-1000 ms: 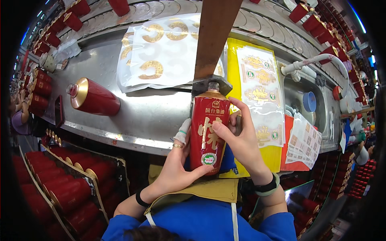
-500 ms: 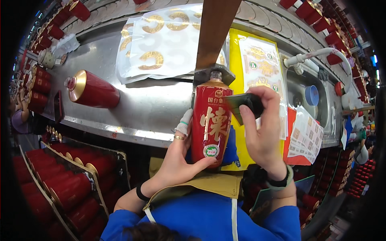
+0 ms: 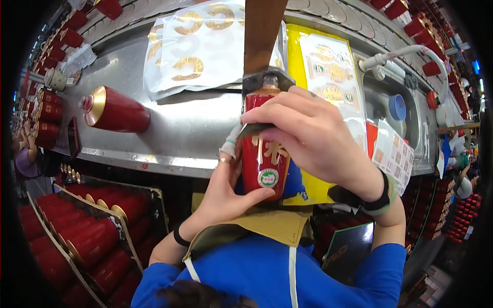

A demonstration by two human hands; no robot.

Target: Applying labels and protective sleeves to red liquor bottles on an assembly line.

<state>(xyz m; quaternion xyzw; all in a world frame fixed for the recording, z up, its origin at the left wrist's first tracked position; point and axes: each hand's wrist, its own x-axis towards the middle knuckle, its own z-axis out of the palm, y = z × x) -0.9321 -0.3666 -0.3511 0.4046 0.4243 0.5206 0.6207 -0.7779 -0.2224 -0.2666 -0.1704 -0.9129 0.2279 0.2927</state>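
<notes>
A red bottle (image 3: 253,164) with gold lettering and a round green-and-white label lies in front of me, its neck resting in a dark notched holder (image 3: 285,77) at the far end. My left hand (image 3: 226,192) is closed round the bottle's left side and lower end, thumb on top, a white covering on one finger. Above the bottle, my right hand (image 3: 318,136) grips a dark, flat scraper (image 3: 256,128), which lies across the lettering. That hand hides most of the scraper and the upper part of the bottle's front.
Another red bottle with a gold shoulder (image 3: 120,113) lies on the metal bench (image 3: 190,128) to the left. Behind are sheets of gold C-shaped decals (image 3: 190,69). On the right are a yellow sheet with decals (image 3: 318,187), a sink (image 3: 377,102) and a tap (image 3: 411,56). Bottle racks (image 3: 92,236) stand below.
My right hand has swung left with the scraper, from beside the bottle to across its front. My left hand keeps its hold. The whole view has shifted slightly.
</notes>
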